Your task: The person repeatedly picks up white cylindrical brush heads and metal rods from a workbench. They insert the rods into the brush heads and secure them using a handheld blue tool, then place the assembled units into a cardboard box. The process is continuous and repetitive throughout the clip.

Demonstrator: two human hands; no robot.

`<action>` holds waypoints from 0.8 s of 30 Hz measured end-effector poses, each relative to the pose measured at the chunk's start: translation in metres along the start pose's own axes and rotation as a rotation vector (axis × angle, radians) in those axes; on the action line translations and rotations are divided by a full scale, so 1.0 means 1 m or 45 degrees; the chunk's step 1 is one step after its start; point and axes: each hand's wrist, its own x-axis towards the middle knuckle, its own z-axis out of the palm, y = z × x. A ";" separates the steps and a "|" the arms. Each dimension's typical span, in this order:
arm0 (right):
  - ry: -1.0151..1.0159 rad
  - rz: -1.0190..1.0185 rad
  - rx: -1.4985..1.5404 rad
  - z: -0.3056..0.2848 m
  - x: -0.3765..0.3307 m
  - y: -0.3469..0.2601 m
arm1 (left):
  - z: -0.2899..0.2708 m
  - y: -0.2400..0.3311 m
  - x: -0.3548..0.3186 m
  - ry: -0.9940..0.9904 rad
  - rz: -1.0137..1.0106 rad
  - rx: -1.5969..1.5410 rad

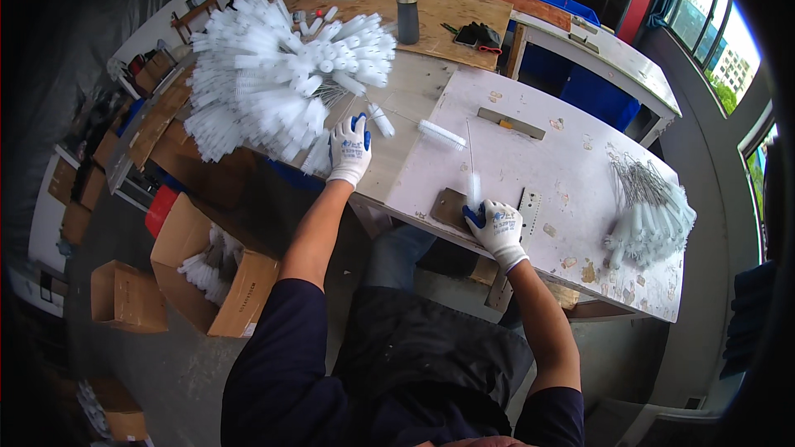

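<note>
My right hand, in a white glove with blue fingertips, is closed on the bristle end of a small bottle brush. The brush stands up from it, its thin wire stem pointing away from me. Beside that hand lies a dark metal plate at the table's near edge. My left hand, gloved alike, reaches to the near right side of a big heap of white-bristled brushes. Its thumb and fingers look apart, close to wire stems. Single brushes lie to its right, one close by and another farther along.
A perforated metal strip and a metal bar lie on the pale table. A bundle of brushes rests at its right end. Beyond stand a flask and dark gloves. Cardboard boxes sit on the left floor. People work far off.
</note>
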 end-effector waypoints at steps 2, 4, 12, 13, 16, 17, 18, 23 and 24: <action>-0.032 0.022 0.006 -0.003 0.002 -0.001 | 0.000 0.002 0.001 0.033 0.132 0.020; -0.109 0.064 0.005 -0.005 0.002 -0.002 | 0.001 0.008 0.004 0.023 0.291 -0.050; -0.186 0.091 0.005 -0.014 0.004 -0.003 | 0.031 0.088 0.029 -0.034 0.285 -0.297; -0.192 0.088 0.004 -0.014 0.004 -0.002 | 0.035 0.098 0.035 -0.023 0.279 -0.311; -0.195 0.059 0.017 -0.013 0.004 0.000 | 0.043 0.115 0.049 -0.311 0.200 -0.243; -0.202 0.058 0.021 -0.014 0.003 0.000 | 0.044 0.118 0.054 -0.434 0.174 -0.184; -0.209 0.055 0.026 -0.016 0.004 0.000 | 0.046 0.122 0.058 -0.512 0.157 -0.156; -0.210 0.084 0.037 -0.012 0.004 0.004 | 0.042 0.139 0.063 -0.587 0.060 -0.102; -0.203 0.080 0.036 -0.010 0.002 0.005 | 0.040 0.142 0.060 -0.631 0.063 -0.084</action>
